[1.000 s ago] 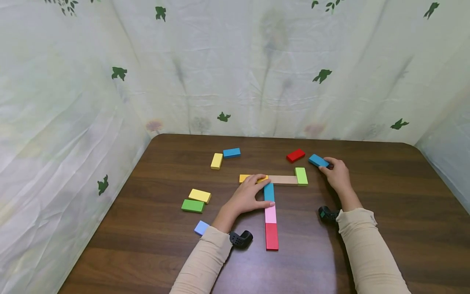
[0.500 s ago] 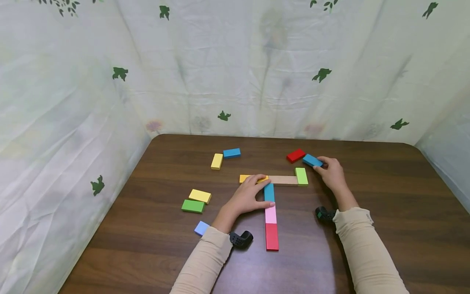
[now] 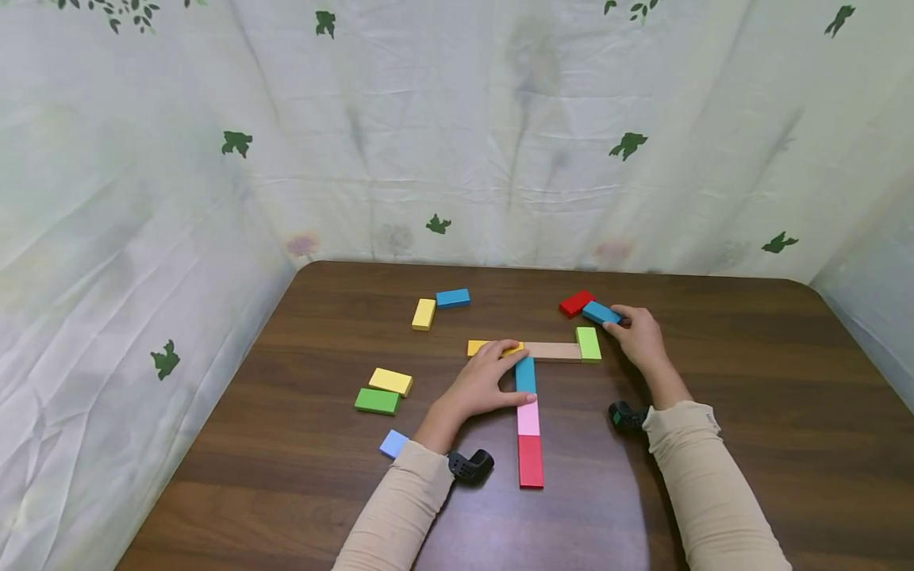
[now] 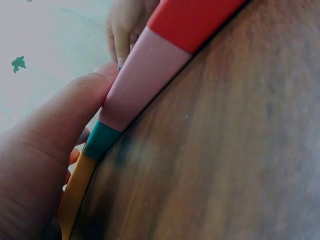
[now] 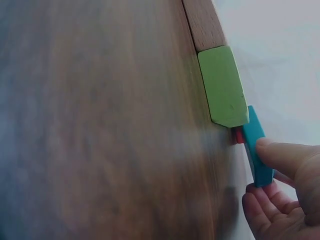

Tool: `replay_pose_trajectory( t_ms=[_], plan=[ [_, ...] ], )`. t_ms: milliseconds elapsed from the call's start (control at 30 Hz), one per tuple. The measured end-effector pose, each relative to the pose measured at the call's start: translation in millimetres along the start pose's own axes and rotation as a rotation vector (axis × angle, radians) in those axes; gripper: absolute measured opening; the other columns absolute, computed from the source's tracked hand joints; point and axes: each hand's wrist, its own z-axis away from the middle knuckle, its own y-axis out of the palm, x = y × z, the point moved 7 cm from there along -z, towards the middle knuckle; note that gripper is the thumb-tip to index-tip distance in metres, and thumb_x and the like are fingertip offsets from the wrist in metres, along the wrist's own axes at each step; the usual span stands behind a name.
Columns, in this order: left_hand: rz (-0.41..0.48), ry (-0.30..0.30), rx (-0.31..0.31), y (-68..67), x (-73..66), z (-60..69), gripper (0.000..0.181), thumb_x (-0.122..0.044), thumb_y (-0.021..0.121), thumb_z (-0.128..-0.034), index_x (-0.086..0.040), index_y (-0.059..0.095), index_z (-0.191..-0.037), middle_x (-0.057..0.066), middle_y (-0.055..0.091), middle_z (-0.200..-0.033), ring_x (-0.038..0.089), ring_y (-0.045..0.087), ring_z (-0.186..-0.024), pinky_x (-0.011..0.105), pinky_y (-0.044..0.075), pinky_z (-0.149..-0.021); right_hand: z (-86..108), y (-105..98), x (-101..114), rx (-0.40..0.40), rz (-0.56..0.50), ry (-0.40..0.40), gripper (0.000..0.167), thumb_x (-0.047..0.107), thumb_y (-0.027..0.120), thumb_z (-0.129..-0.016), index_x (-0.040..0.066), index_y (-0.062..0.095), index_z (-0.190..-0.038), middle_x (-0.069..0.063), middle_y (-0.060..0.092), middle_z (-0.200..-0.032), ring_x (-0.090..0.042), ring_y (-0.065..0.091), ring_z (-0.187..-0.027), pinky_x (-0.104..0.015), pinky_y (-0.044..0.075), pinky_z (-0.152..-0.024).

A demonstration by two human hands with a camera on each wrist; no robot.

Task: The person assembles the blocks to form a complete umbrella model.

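My right hand (image 3: 640, 337) pinches one end of a blue block (image 3: 601, 313) between thumb and fingers. The other end of that block is close to a red block (image 3: 577, 303), and I cannot tell if they touch. Just nearer than the blue block lies a light green block (image 5: 223, 86), against the end of a bare-wood block (image 3: 552, 351). My left hand (image 3: 480, 385) rests with spread fingers on an orange-yellow block (image 3: 476, 347), partly covering it. Its thumb touches the side of a pink block (image 4: 146, 80), between a teal-blue block (image 3: 525, 374) and a red-pink block (image 3: 531, 461) in a straight row.
At the back left of the brown table (image 3: 300, 492) lie a yellow block (image 3: 424, 314) and a blue one. Further left, a pale yellow block (image 3: 390, 381) lies beside a green block (image 3: 378, 400). A light blue block (image 3: 393, 443) is partly behind the left sleeve.
My right hand has moved left with the blue block, bringing it up close to the red block. The left hand stays in place.
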Motion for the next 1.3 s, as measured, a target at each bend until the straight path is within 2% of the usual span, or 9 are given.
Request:
replay_pose_trajectory(
  t_ms=[567, 967, 1300],
  plan=[
    [-0.005, 0.003, -0.004, -0.3, -1.3, 2.0, 0.076, -0.062, 0.057, -0.0746, -0.024, 0.038, -0.137, 0.0, 0.032, -0.138, 0.02, 0.024, -0.126, 0.041, 0.029, -0.098, -6.8, 12, 5, 0.031, -0.034, 0.017, 0.041, 0.011, 0.055, -0.09, -0.007, 0.046, -0.126, -0.029, 0.041, -0.12, -0.039, 0.043, -0.102, -0.051, 0.038, -0.085],
    [0.001, -0.015, 0.011, -0.6, -1.8, 1.5, 0.076, -0.062, 0.057, -0.0741, -0.024, 0.038, -0.138, -0.001, 0.03, -0.139, 0.018, 0.023, -0.126, 0.041, 0.03, -0.098, -11.1, 20, 15, 0.061, -0.045, 0.024, 0.042, 0.01, 0.054, -0.09, -0.006, 0.045, -0.128, -0.028, 0.039, -0.124, -0.039, 0.043, -0.103, -0.05, 0.038, -0.085],
    [0.001, -0.013, 0.006, -3.4, -3.4, 1.4, 0.077, -0.063, 0.057, -0.0737, -0.024, 0.038, -0.138, -0.001, 0.031, -0.139, 0.018, 0.022, -0.127, 0.041, 0.031, -0.098, -17.0, 25, 15, 0.068, -0.065, 0.022, 0.04, 0.009, 0.054, -0.089, -0.006, 0.047, -0.126, -0.028, 0.041, -0.121, -0.038, 0.043, -0.102, -0.049, 0.038, -0.084]
  ],
)
